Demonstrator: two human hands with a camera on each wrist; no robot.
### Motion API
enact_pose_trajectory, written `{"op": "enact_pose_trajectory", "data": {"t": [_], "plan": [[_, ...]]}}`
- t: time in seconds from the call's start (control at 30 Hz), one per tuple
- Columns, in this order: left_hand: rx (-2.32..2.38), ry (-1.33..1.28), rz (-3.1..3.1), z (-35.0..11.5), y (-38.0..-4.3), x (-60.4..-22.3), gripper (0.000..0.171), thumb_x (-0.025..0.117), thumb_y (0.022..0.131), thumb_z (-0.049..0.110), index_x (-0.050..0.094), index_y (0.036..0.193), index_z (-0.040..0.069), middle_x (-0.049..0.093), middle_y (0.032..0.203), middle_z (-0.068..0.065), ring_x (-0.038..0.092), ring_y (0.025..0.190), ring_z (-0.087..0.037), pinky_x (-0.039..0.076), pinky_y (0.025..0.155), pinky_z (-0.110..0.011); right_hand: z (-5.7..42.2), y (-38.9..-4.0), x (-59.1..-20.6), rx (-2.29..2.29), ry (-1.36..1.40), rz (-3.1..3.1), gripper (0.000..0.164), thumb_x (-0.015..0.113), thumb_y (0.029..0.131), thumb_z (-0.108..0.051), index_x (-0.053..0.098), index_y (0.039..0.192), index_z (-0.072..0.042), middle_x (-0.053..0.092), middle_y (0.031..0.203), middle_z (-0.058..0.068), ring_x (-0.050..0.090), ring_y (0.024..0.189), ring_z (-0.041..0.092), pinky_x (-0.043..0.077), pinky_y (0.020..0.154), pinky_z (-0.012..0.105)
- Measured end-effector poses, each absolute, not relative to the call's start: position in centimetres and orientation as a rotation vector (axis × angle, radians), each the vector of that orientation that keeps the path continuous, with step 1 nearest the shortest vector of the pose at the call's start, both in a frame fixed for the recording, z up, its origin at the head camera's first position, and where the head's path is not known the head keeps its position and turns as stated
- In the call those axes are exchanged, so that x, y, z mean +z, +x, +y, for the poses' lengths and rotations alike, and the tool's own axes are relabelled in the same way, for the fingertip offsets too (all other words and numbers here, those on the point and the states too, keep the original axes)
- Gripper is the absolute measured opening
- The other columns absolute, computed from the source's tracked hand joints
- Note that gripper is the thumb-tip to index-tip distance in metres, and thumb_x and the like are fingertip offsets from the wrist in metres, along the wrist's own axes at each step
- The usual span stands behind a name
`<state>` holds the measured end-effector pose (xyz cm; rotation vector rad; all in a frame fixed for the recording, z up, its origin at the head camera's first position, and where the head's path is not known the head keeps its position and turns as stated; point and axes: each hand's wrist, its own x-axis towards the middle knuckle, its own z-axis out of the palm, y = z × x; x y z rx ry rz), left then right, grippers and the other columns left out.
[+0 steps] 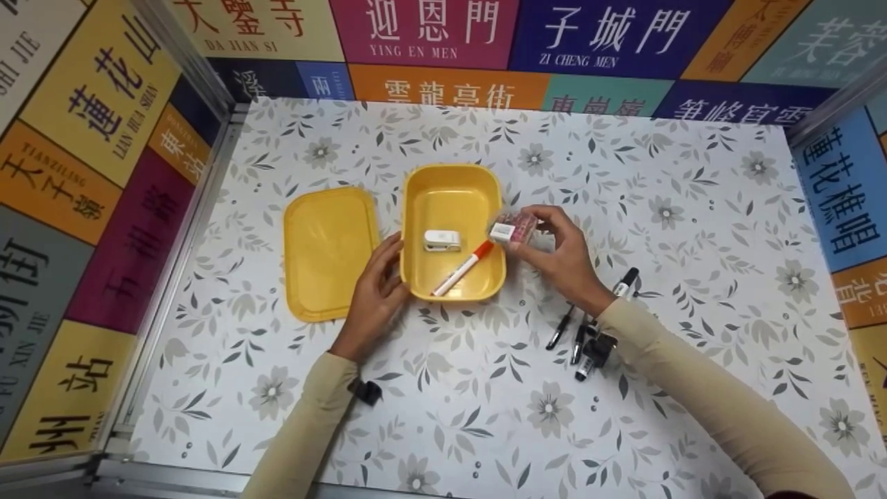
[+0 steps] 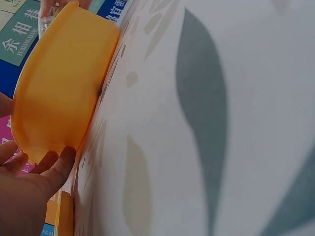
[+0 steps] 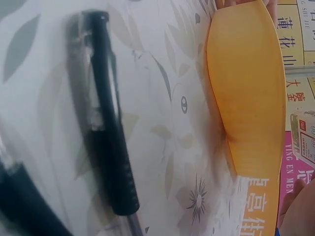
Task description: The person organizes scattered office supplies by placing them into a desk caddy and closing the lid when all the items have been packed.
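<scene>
A yellow plastic box stands uncovered on the table. Inside it lie a white marker with an orange cap and a small white stapler-like item. My left hand rests its fingers against the box's left side; the left wrist view has the fingertips touching the outer wall. Over the box's right rim, my right hand pinches a small clear case with reddish contents and a white label. In the right wrist view the case appears above the rim, partly cut off.
A flat yellow lid lies left of the box. Several black pens and markers lie near the right forearm, partly hidden by it. Printed panels wall the table at the back and sides.
</scene>
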<state>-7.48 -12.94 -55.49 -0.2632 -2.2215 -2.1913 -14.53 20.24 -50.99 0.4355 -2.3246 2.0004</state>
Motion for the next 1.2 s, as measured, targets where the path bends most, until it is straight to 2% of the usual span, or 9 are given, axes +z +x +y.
{"op": "enact_pose_trajectory", "data": {"t": [0.27,0.33,0.57,0.77,0.83,1.0,1.2], "plan": [[-2.196,-0.276,-2.211,-12.9,-7.5,-55.5,0.069,0.059,0.101,-0.014,0.042,0.167,-0.001,0.032,0.178,-0.005,0.040,0.161,-0.031,0.041,0.128,-0.032,19.6,-14.8,-50.8,2.023,0.448,-2.308,0.055,0.090,0.089,-0.002,0.066,0.139,-0.001,0.066,0.137,0.008,0.060,0.122,0.027,0.051,0.106,0.042],[-2.199,-0.273,-2.209,-12.9,-7.5,-55.5,0.070,0.060,0.101,-0.014,0.042,0.167,0.000,0.033,0.178,-0.004,0.040,0.161,-0.030,0.041,0.128,-0.031,19.5,-14.8,-50.8,2.020,0.445,-2.314,0.055,0.090,0.089,-0.003,0.067,0.139,-0.003,0.066,0.138,0.007,0.060,0.122,0.026,0.051,0.107,0.045],[-2.194,-0.247,-2.231,-13.0,-7.5,-55.5,0.071,0.061,0.101,-0.014,0.043,0.168,0.003,0.034,0.177,0.003,0.042,0.160,-0.025,0.041,0.128,-0.032,18.9,-15.0,-50.6,2.001,0.428,-2.324,0.056,0.089,0.089,0.001,0.066,0.140,0.003,0.066,0.138,0.014,0.058,0.121,0.027,0.047,0.110,0.040],[-2.201,-0.236,-2.227,-12.9,-7.5,-55.4,0.070,0.061,0.101,-0.013,0.043,0.167,0.002,0.035,0.176,0.004,0.041,0.160,-0.022,0.040,0.129,-0.031,18.1,-14.7,-49.3,1.995,0.431,-2.323,0.054,0.085,0.089,0.006,0.063,0.139,0.009,0.065,0.137,0.020,0.057,0.122,0.031,0.040,0.116,0.060],[-2.206,-0.236,-2.225,-12.9,-7.5,-55.4,0.070,0.061,0.101,-0.013,0.043,0.167,0.002,0.035,0.176,0.004,0.041,0.160,-0.023,0.040,0.129,-0.031,17.7,-14.4,-48.4,1.984,0.434,-2.332,0.053,0.084,0.090,0.007,0.063,0.138,0.011,0.065,0.137,0.021,0.058,0.121,0.031,0.041,0.116,0.062],[-2.211,-0.243,-2.216,-12.9,-7.5,-55.5,0.070,0.061,0.102,-0.013,0.042,0.168,0.002,0.033,0.178,-0.001,0.041,0.160,-0.029,0.041,0.129,-0.034,17.3,-14.2,-47.6,1.966,0.433,-2.354,0.052,0.083,0.090,0.005,0.063,0.138,0.010,0.065,0.139,0.020,0.058,0.121,0.028,0.044,0.115,0.052],[-2.183,-0.270,-2.221,-13.0,-7.5,-55.6,0.068,0.063,0.103,-0.010,0.043,0.167,0.002,0.034,0.177,-0.003,0.041,0.160,-0.028,0.043,0.128,-0.037,17.6,-15.5,-49.8,1.955,0.434,-2.369,0.055,0.085,0.090,0.005,0.063,0.141,0.007,0.065,0.140,0.019,0.057,0.122,0.024,0.042,0.115,0.051]]}}
